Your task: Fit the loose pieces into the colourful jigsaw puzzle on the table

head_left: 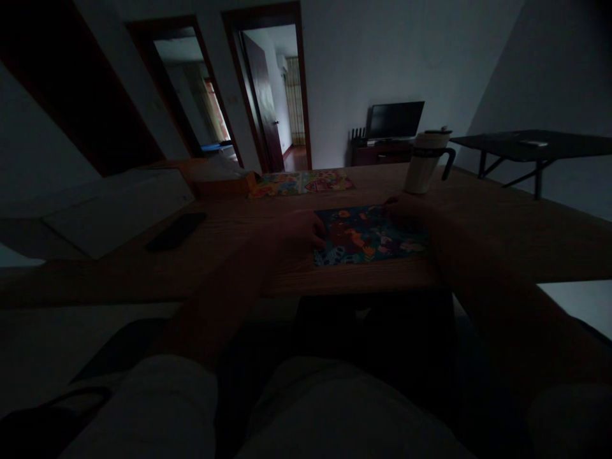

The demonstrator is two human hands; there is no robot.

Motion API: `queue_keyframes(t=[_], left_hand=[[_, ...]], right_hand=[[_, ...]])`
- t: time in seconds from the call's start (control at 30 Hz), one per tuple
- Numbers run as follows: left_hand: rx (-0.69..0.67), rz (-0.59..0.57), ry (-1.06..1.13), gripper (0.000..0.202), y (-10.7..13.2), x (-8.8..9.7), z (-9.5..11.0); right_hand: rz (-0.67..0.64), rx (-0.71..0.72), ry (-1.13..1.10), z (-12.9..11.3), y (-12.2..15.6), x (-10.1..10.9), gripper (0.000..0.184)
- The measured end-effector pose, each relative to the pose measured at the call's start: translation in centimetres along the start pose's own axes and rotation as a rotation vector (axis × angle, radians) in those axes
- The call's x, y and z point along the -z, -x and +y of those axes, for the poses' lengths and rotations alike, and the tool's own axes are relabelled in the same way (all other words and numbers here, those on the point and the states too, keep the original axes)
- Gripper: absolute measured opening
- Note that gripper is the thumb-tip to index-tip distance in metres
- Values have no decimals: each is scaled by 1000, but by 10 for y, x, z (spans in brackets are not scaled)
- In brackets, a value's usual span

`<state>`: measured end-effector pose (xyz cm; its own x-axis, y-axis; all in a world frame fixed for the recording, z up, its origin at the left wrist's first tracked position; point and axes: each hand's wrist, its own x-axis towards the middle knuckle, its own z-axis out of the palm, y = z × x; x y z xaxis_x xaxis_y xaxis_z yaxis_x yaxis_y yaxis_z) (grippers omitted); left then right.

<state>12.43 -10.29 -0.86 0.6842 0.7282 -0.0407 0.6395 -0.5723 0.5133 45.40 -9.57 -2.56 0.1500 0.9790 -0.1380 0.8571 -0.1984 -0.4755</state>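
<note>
A dark, colourful printed picture board point(368, 236) lies flat on the wooden table point(229, 220), with orange and blue shapes on it. My left hand point(299, 233) rests at its left edge, fingertips touching it. My right hand point(401, 210) lies over its upper right corner. The dim light hides whether either hand grips the board. Farther away, a second colourful printed sheet point(301, 183) lies flat near the table's far edge, touching neither hand.
A white insulated mug point(423, 162) with a dark handle stands just beyond my right hand. A black phone point(176, 231), a pale flat board point(115, 210) and a tissue box point(222, 178) lie left. A dark side table point(530, 145) stands right.
</note>
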Motion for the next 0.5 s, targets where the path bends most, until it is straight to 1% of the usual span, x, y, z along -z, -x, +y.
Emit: queue_keyframes(t=[0.1, 0.17, 0.27, 0.33, 0.4, 0.43, 0.5], left_hand=[[-23, -25, -164, 13, 5, 0, 4], [-35, -48, -207, 10, 8, 1, 8], [-41, -117, -252, 15, 10, 6, 13], [-32, -137, -276, 17, 12, 8, 16], [-16, -116, -272, 15, 13, 7, 18], [-10, -97, -259, 14, 14, 5, 19], [-26, -59, -215, 22, 13, -5, 22]], right_hand=[[16, -7, -3, 0, 1, -1, 29], [26, -12, -14, 1, 1, -2, 27], [21, 3, -27, 2, -1, -3, 25], [40, 11, -33, 4, -4, -1, 23], [123, 2, -43, 10, -8, 3, 23], [190, -20, -46, 14, -11, 6, 25], [291, -57, -44, 25, -13, 13, 32]])
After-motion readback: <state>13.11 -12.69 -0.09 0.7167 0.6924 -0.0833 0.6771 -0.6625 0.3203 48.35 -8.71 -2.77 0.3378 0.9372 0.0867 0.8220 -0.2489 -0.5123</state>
